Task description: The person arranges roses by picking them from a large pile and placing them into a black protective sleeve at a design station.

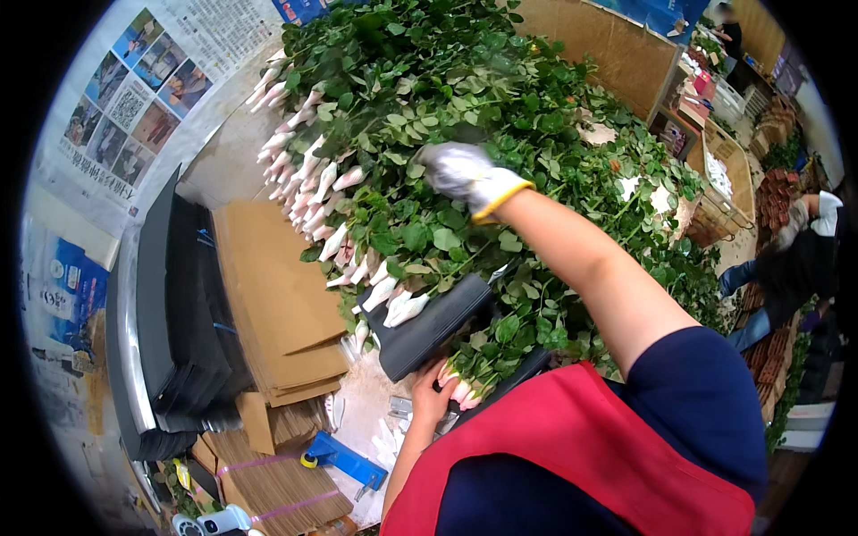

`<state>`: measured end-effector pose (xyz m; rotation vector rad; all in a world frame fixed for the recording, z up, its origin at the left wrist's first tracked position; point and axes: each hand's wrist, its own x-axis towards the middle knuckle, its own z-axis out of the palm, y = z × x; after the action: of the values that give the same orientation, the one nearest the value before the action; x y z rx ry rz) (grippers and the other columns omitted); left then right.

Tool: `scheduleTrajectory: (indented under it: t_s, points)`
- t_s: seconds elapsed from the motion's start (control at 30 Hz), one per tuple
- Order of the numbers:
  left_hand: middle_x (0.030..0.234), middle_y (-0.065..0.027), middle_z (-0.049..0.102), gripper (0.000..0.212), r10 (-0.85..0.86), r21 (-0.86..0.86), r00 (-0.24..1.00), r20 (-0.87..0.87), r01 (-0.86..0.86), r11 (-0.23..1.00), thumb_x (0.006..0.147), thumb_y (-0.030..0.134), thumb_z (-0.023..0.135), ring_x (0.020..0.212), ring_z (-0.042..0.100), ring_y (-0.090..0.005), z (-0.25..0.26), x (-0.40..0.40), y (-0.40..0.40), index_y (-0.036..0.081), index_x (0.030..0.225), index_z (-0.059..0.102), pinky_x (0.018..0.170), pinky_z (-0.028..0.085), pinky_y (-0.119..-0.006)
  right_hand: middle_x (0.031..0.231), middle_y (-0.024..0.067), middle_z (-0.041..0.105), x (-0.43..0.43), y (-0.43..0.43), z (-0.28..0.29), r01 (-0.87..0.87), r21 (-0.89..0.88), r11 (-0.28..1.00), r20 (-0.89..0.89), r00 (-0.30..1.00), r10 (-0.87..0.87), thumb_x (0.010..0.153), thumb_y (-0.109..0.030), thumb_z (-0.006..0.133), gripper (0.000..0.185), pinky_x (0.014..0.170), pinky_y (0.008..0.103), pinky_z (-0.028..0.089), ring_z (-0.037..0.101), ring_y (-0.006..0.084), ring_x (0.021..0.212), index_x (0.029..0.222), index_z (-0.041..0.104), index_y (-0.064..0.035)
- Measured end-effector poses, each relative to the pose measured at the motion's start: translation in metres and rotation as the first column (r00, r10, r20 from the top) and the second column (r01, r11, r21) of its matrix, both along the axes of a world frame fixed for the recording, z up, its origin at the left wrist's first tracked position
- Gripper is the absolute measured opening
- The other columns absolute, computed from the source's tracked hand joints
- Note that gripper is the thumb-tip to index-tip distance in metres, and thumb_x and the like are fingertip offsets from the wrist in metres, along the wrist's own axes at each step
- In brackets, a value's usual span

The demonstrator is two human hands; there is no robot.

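My left hand (429, 390), bare, rests at several pale pink rose heads (462, 392) low in the middle, beside a dark wrapping sheet (436, 328); whether its fingers grip the roses cannot be told. Several roses in white mesh sleeves (407, 309) lie on that sheet. My right hand (459, 171), in a white glove with a yellow cuff, reaches over the leafy rose stems (429, 120); its fingers are blurred against the leaves. More netted rose heads (312, 181) are stacked along the left edge of the pile.
Stacked brown cardboard sheets (275, 288) and dark sheets (181, 301) stand at left. A blue tape dispenser (348, 459) lies near a strapped cardboard bundle (288, 492). A wooden board (603, 47) borders the pile behind. At right are a crate (727, 194) and another person (791, 261).
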<state>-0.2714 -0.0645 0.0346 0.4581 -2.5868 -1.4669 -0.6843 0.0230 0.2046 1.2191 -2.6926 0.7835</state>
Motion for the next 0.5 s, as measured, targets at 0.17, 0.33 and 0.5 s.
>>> scheduleTrajectory:
  t_s: [0.17, 0.33, 0.5]
  points:
    - [0.139, -0.0219, 0.061, 0.052, -0.011, -0.060, 1.000, -0.016, 0.010, 0.998, 0.081, 0.017, 0.081, 0.128, 0.058, -0.0385, -0.002, -0.002, -0.003, 0.005, 0.130, 0.070, 0.110, 0.044, -0.043, 0.117, 0.0214, 0.072, -0.019, -0.033, -0.024, -0.035, 0.361, 0.932, 0.054, 0.998, 0.016, 0.092, -0.018, 0.060, 0.030, 0.090, 0.0452, 0.058, 0.072, 0.0390, 0.103, 0.119, 0.068, -0.0050]
    - [0.135, -0.0203, 0.065, 0.053, -0.023, -0.033, 0.999, -0.040, 0.022, 0.999, 0.081, 0.018, 0.082, 0.126, 0.060, -0.0364, -0.003, 0.000, -0.002, 0.005, 0.131, 0.069, 0.109, 0.045, -0.042, 0.090, 0.0196, 0.069, -0.003, -0.049, 0.048, -0.117, -0.421, 0.900, -0.429, 0.900, -0.084, 0.083, -0.011, 0.064, 0.030, 0.070, 0.0534, 0.054, 0.068, 0.0422, 0.080, 0.113, 0.067, -0.0094]
    - [0.133, -0.0189, 0.066, 0.052, -0.036, -0.095, 0.999, -0.029, 0.033, 0.995, 0.081, 0.017, 0.082, 0.124, 0.062, -0.0352, -0.004, -0.002, -0.005, 0.005, 0.130, 0.069, 0.107, 0.047, -0.041, 0.095, 0.0168, 0.073, 0.013, -0.046, 0.118, -0.048, -0.291, 0.956, -0.476, 0.874, -0.100, 0.088, -0.016, 0.065, 0.032, 0.077, 0.0500, 0.058, 0.072, 0.0378, 0.089, 0.120, 0.067, -0.0108]
